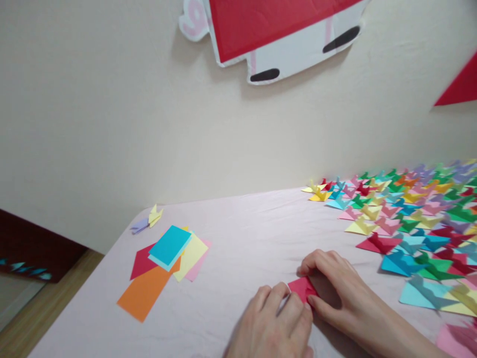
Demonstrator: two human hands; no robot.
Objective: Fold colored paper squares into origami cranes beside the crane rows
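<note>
A small piece of folded red origami paper (301,288) lies on the pale pink tablecloth between my hands. My left hand (274,320) rests on its near left side, fingers bent and pressed down onto the paper. From the right, my right hand (335,286) curves around the other side, with the thumb at the near edge and the index finger near the far corner. Part of the red paper is hidden under the left fingers.
Several folded paper cranes (400,261) in many colours stand in rows on the right. Loose coloured paper sheets (169,248) lie at left, including an orange sheet (143,293). Two small folded paper pieces (154,215) sit by the wall (223,149).
</note>
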